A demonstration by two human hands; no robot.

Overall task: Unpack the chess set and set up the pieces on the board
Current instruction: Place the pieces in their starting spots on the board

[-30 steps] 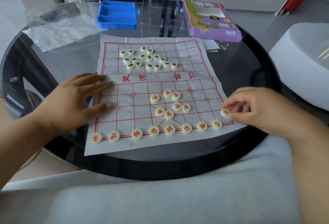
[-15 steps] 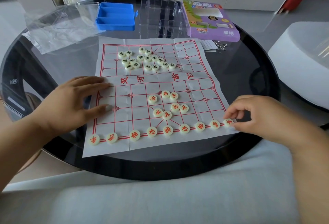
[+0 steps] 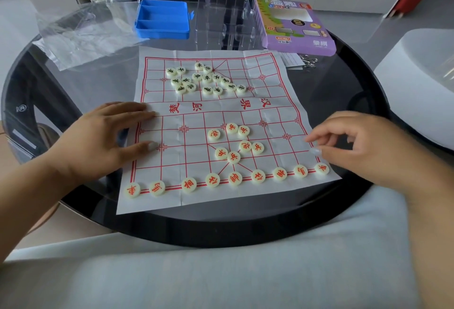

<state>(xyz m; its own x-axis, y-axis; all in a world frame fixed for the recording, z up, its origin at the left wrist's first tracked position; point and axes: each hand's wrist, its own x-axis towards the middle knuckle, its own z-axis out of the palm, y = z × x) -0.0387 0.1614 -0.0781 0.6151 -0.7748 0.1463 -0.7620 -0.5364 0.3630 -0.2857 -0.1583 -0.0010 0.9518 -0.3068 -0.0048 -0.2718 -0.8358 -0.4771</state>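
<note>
The left hand [image 3: 98,141] lies flat, fingers spread, pressing the board's [image 3: 172,200] left edge to the table [image 3: 356,102]. On the board, black pieces [image 3: 205,78] sit heaped at the far side; seven red pieces [image 3: 234,141] lie loose in the near middle, and the near row [image 3: 234,178] of nine looks complete. The right hand [image 3: 363,146] hovers by the right edge, fingers loosely curled, holding nothing. The step in hand is probably placing red; next a loose piece wants pinching and setting on its point.
</note>
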